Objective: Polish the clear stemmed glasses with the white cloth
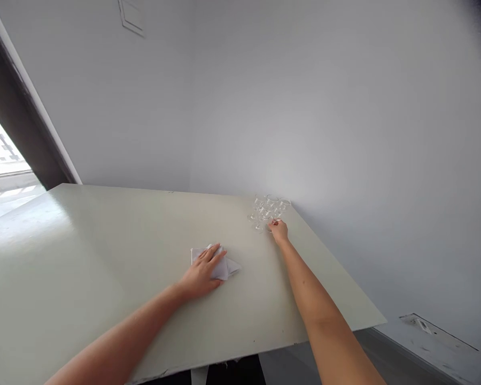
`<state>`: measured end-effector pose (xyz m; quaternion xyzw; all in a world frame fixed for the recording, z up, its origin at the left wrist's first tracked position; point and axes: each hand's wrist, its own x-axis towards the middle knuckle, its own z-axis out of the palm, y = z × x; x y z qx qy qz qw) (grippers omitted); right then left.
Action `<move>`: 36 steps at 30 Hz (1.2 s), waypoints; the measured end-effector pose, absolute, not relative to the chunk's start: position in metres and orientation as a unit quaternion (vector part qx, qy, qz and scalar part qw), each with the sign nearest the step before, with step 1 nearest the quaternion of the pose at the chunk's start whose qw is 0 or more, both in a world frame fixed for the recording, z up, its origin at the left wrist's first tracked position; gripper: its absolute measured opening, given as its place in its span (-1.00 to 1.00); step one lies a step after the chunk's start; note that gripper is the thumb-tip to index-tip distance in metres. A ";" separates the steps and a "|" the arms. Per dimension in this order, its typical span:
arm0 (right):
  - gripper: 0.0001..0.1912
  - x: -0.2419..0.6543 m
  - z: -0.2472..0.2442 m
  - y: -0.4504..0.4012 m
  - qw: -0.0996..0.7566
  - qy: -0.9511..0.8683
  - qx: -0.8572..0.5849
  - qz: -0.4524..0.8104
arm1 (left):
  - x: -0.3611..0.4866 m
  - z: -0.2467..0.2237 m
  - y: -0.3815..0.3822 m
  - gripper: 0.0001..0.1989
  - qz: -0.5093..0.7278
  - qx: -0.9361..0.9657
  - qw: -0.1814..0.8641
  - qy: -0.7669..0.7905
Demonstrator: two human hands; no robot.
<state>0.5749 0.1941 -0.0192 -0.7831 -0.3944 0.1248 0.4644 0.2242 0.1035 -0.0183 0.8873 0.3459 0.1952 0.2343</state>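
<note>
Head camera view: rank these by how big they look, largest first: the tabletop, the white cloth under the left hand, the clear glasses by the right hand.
1. The tabletop.
2. The white cloth and the cluster of clear glasses look about alike; the cloth is nearer the camera, so I won't rank them.

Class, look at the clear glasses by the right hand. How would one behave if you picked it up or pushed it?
The clear glasses look rigid and probably fragile, judging by their thin, see-through rims. Their smooth surfaces may feel slippery to the right hand. Because they sit tightly clustered, pushing one would likely knock it into its neighbours.
</note>
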 end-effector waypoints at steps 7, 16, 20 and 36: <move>-0.72 0.532 -0.002 0.126 0.491 -0.431 -0.748 0.117 | 0.225 -0.012 0.108 -0.39 0.321 0.805 0.325 0.379; -0.60 0.413 0.003 0.070 0.414 -0.657 -0.555 0.300 | 0.225 0.003 0.109 -0.79 0.421 0.638 0.463 0.449; -0.81 0.420 0.019 0.083 0.515 -0.478 -0.506 0.500 | 0.211 0.016 0.118 -0.66 0.437 0.565 0.500 0.490; -0.69 0.518 0.007 0.032 0.362 -0.541 -0.726 0.219 | 0.212 0.025 0.110 -0.76 0.288 0.797 0.232 0.477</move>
